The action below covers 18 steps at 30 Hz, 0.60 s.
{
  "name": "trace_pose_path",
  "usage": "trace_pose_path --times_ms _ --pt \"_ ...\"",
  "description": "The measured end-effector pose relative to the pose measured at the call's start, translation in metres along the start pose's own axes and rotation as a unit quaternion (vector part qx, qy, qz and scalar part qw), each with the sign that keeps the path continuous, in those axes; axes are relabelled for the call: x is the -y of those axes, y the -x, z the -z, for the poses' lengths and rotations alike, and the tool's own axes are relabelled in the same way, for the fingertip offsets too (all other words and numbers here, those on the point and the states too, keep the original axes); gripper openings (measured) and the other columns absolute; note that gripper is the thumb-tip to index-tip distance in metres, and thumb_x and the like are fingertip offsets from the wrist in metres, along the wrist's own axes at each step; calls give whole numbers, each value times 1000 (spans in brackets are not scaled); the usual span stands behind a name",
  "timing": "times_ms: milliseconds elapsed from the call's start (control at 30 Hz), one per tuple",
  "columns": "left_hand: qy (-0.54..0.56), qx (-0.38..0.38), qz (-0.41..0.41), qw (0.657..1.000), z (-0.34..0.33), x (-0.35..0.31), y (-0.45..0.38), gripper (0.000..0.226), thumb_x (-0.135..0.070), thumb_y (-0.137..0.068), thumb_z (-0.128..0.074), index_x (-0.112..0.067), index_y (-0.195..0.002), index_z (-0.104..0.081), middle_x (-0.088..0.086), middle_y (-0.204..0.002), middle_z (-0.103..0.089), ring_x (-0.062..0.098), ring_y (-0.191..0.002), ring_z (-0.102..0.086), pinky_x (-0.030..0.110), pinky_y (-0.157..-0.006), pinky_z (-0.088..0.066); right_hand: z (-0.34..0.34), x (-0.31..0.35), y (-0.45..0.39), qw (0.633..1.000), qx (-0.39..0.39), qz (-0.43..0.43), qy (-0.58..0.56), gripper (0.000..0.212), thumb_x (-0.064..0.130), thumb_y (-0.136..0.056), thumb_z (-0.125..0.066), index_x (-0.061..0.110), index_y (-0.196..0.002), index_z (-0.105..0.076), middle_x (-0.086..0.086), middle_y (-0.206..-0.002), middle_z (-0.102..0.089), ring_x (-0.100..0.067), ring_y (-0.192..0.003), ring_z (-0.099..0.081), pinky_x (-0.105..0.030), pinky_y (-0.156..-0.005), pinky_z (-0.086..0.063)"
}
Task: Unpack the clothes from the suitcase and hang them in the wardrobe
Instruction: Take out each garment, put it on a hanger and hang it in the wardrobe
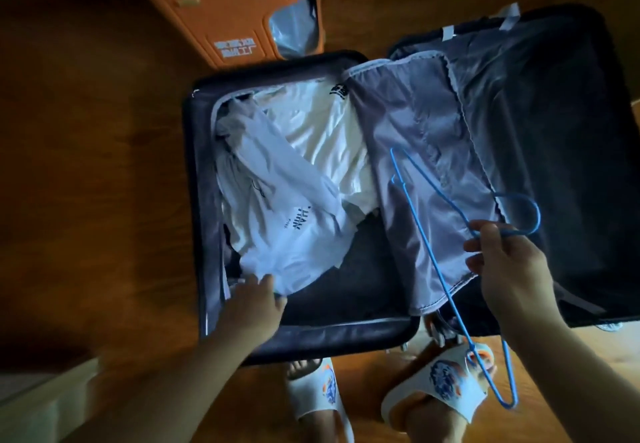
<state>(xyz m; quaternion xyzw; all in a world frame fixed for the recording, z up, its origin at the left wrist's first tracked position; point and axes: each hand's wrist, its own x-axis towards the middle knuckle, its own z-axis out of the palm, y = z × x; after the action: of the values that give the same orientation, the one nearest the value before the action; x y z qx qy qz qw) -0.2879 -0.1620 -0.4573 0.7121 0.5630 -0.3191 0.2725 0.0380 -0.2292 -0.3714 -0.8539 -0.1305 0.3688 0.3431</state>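
Head view looks straight down on a dark suitcase (pixel 311 335) lying open on the wooden floor (pixel 104 165), its two halves side by side. White clothes (pixel 311 151) are heaped in the left half, some with dark lettering printed on them. A grey liner flap (pixel 408 151) is folded across the middle, and the right half shows only dark lining.

The left hand (pixel 254 300) reaches into the left half at its near edge, fingers touching the hem of the white shirt (pixel 277 234) on top; I cannot tell whether the fingers have closed on the cloth. The right hand (pixel 505 266) is closed on a blue wire hanger (pixel 433 262), gripping it just below the hook. The hanger hangs tilted over the liner flap, one corner reaching down past the suitcase edge to the person's foot.

Two feet in white slippers (pixel 446 383) with a blue and orange print stand just beside the near edge of the suitcase. An orange plastic object (pixel 214 13) sits on the floor beyond the suitcase, touching or nearly touching its far edge.
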Motion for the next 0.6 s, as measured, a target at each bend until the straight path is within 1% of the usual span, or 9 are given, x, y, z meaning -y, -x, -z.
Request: trace_pose_path --times_ms 67,167,233,333,400,467,533,567,600 --pt "30 -58 -1 998 19 -13 -27 42 -40 -101 -51 -17 -136 -44 9 -131 -48 32 -124 -50 46 -93 -49 -2 -4 -3 1000 -2 -2 5 26 31 -104 -46 29 -89 -66 0 -83 -70 -22 -69 -62 -52 -87 -52" --pt "13 -114 -11 993 50 -30 -67 38 -35 -98 -60 -13 -126 -46 10 -125 -50 34 -120 -52 47 -88 -47 -7 -12 -8 1000 -17 -11 4 27 31 -103 -47 30 -86 -67 1 -80 -70 -22 -67 -62 -53 -84 -52" --pt "-56 -152 -31 986 61 -30 -97 41 -34 -93 -67 -13 -121 -46 11 -121 -49 34 -117 -53 47 -83 -47 -11 -17 -11 1000 -24 -15 -7 26 32 -103 -47 29 -87 -67 1 -80 -70 -21 -66 -61 -51 -83 -53" --pt "-195 -190 -84 959 69 -19 -133 50 -26 -80 -79 -15 -119 -50 11 -113 -51 33 -106 -56 45 -72 -50 -16 -22 -16 999 -24 -10 -19 25 33 -103 -47 28 -91 -68 0 -82 -70 -18 -66 -61 -44 -79 -52" --pt "-251 -197 -116 941 76 -12 -148 46 -24 -80 -76 -16 -121 -56 10 -113 -55 33 -108 -56 45 -77 -50 -19 -25 -17 1000 -19 -5 -24 25 31 -104 -46 29 -89 -67 -1 -83 -70 -16 -65 -59 -39 -73 -51" --pt "-288 -201 -146 925 87 -8 -160 27 -16 -85 -65 -15 -113 -65 11 -110 -62 35 -108 -57 43 -85 -47 -20 -28 -16 1000 -17 -5 -22 26 29 -104 -46 30 -88 -67 0 -82 -70 -15 -64 -59 -35 -71 -50" --pt "-250 -194 -144 938 98 -7 -168 15 -15 -90 -60 -18 -101 -70 12 -104 -67 36 -102 -60 40 -85 -48 -20 -31 -13 1000 -23 -9 -18 26 30 -104 -46 31 -88 -67 1 -82 -70 -13 -63 -61 -33 -71 -50" --pt "-182 -182 -128 958 104 -8 -168 12 -22 -95 -60 -20 -96 -71 13 -103 -68 36 -99 -62 38 -81 -49 -20 -32 -10 1000 -26 -9 -13 26 31 -104 -46 32 -88 -67 2 -81 -71 -12 -62 -61 -33 -71 -51" --pt "-100 -164 -105 976 109 -9 -165 17 -27 -98 -59 -19 -91 -71 12 -100 -68 36 -95 -63 36 -77 -48 -18 -32 -5 999 -29 -12 -8 26 32 -103 -46 33 -88 -68 3 -81 -71 -10 -61 -62 -34 -72 -51"
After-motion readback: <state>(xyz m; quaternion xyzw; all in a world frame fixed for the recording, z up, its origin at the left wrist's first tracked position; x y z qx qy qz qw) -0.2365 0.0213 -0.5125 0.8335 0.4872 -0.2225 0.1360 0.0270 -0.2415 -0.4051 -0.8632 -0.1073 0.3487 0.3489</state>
